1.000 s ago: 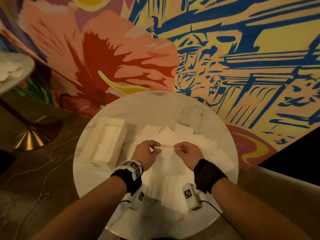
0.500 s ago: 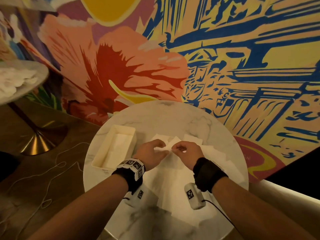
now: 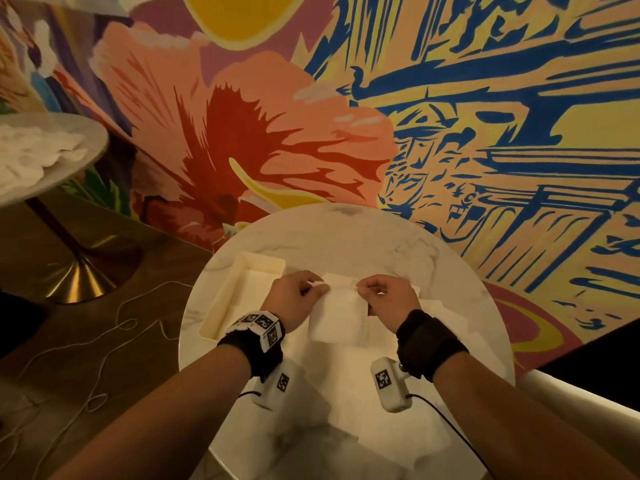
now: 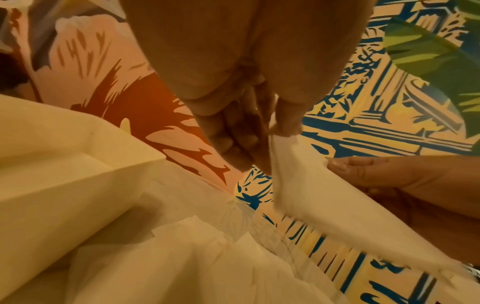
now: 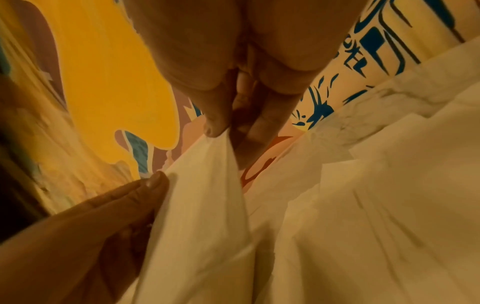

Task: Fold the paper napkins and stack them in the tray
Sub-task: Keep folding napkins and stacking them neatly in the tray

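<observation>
Mural (image 3: 450, 109): painted wall, pink-red flower at left, blue-and-yellow building lines at right, directly behind the table.

Table (image 3: 346, 237): round, white marble top, standing against the mural.

Side table (image 3: 79, 147): round top on a brass foot, far left, carrying a heap of white paper.

Loose napkins (image 3: 332, 386): white sheets spread overlapping across the middle and near part of the table.

Tray (image 3: 221, 306): cream, rectangular, on the table's left side, just beside the left hand; a white sheet lies flat inside.

Napkin (image 3: 341, 313): white, lifted above the loose napkins, hanging between both hands from its top edge.

Left hand (image 3: 294, 299): thumb and fingers pinch the napkin's upper left corner.

Right hand (image 3: 389, 301): thumb and fingers pinch the upper right corner.

Cord (image 3: 114, 327): thin, white, looping over the wooden floor left of the table.
</observation>
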The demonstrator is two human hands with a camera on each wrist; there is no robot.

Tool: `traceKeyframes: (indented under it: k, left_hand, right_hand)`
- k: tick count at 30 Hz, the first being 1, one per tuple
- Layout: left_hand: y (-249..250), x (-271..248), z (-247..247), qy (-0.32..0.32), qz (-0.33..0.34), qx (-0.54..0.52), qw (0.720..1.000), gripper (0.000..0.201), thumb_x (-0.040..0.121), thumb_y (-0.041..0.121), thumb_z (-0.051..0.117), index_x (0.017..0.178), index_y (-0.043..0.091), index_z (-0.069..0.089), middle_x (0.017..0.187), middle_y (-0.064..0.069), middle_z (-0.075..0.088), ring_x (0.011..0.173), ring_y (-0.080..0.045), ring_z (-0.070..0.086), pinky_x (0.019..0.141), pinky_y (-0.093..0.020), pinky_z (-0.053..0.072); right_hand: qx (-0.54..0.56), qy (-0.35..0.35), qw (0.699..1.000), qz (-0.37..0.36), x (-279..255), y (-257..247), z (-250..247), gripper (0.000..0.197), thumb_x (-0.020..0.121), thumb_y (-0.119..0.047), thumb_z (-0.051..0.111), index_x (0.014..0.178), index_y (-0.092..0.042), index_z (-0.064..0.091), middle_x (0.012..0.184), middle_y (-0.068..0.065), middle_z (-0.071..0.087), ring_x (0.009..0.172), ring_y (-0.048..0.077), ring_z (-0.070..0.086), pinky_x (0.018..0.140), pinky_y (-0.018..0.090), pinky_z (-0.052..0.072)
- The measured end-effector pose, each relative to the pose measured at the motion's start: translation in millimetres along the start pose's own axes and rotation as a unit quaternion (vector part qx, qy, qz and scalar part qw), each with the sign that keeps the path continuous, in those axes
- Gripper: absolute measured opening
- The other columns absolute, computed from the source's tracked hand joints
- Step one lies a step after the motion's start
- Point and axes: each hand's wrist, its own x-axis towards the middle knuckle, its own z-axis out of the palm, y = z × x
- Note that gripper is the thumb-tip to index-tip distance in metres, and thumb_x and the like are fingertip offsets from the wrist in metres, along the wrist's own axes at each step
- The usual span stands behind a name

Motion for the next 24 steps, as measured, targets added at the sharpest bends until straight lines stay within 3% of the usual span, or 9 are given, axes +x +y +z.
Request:
traceKeyframes:
  k: [2,4,8,11,15,18,21,24]
  left_hand:
    - [-10.0,-0.9,-1.2,-0.041,-0.026,-0.027,0.998,0.04,0.08,0.049,0.075,0.114,0.032,0.061,0.096,0.009,0.072,0.087,-0.008,0.068,0.078,-0.027,0.055]
    - [-18.7,-2.6,-4.3,-0.07,-0.031,-0.008,0.997,0.051,0.076,0.047,0.079,0.12,0.028,0.062,0.098,0.009,0.074,0.088,-0.008,0.069,0.082,-0.034,0.058]
    - [-29.3,-5.9,-19.6,-0.044,-0.022,0.029,0.998,0.031,0.082,0.037,0.076,0.11,0.025,0.069,0.1,0.008,0.073,0.092,-0.011,0.066,0.084,-0.032,0.055]
    - [-37.7,-7.2,-33.5,-0.038,-0.024,0.037,0.998,0.018,0.086,0.034,0.074,0.099,0.027,0.066,0.094,0.007,0.07,0.088,-0.013,0.064,0.078,-0.028,0.051]
    - [-56.3,-6.3,-55.9,-0.003,-0.058,0.019,0.998,0.029,0.087,0.029,0.073,0.115,0.022,0.064,0.102,0.001,0.071,0.089,-0.015,0.066,0.082,-0.031,0.055]
    - [-75.8,-7.0,-77.0,0.031,-0.091,0.006,0.995,0.021,0.089,0.021,0.072,0.107,0.026,0.061,0.091,0.003,0.071,0.072,-0.01,0.068,0.064,-0.021,0.052]
    - [-101.9,-7.6,-99.0,0.079,-0.127,0.021,0.989,0.016,0.089,0.02,0.071,0.1,0.029,0.063,0.086,0.01,0.07,0.075,-0.008,0.066,0.073,-0.028,0.055]
    - [-125.2,-8.6,-113.0,0.095,-0.171,0.05,0.979,0.021,0.088,0.023,0.072,0.106,0.03,0.063,0.095,0.012,0.066,0.085,-0.01,0.063,0.079,-0.031,0.055]
  right_hand:
    - [0.022,0.001,1.0,0.011,4.1,-2.5,6.7,0.012,0.09,-0.011,0.068,0.083,-0.019,0.071,0.09,0.004,0.067,0.087,0.025,0.066,0.066,0.029,0.06]
    - [0.028,-0.003,1.0,0.015,8.9,-5.2,13.8,0.009,0.09,-0.011,0.068,0.085,-0.018,0.071,0.09,0.004,0.067,0.088,0.026,0.066,0.067,0.03,0.059]
    - [-0.032,-0.044,0.998,-0.017,18.3,-14.6,30.5,0.005,0.089,-0.017,0.07,0.092,-0.021,0.07,0.082,0.002,0.066,0.078,0.02,0.064,0.071,0.028,0.057]
    - [-0.138,-0.071,0.985,-0.076,28.9,-26.1,44.9,0.008,0.087,-0.021,0.072,0.082,-0.026,0.069,0.082,-0.005,0.067,0.075,0.008,0.06,0.076,0.021,0.05]
    - [-0.231,-0.105,0.961,-0.108,45.5,-46.0,66.3,0.006,0.087,-0.023,0.072,0.083,-0.027,0.072,0.083,-0.009,0.067,0.071,-0.003,0.055,0.072,0.014,0.04]
    - [-0.257,-0.104,0.953,-0.118,59.1,-59.8,84.3,0.005,0.088,-0.023,0.071,0.091,-0.022,0.076,0.087,-0.009,0.069,0.076,0.002,0.057,0.077,0.016,0.042]
    - [-0.239,-0.081,0.96,-0.123,76.3,-72.1,104.8,0.007,0.087,-0.021,0.072,0.091,-0.02,0.077,0.092,-0.005,0.072,0.088,0.011,0.063,0.088,0.023,0.049]
    - [-0.254,-0.083,0.958,-0.099,94.0,-79.6,127.1,0.01,0.088,-0.023,0.07,0.095,-0.019,0.077,0.099,-0.001,0.073,0.096,0.015,0.064,0.094,0.026,0.049]
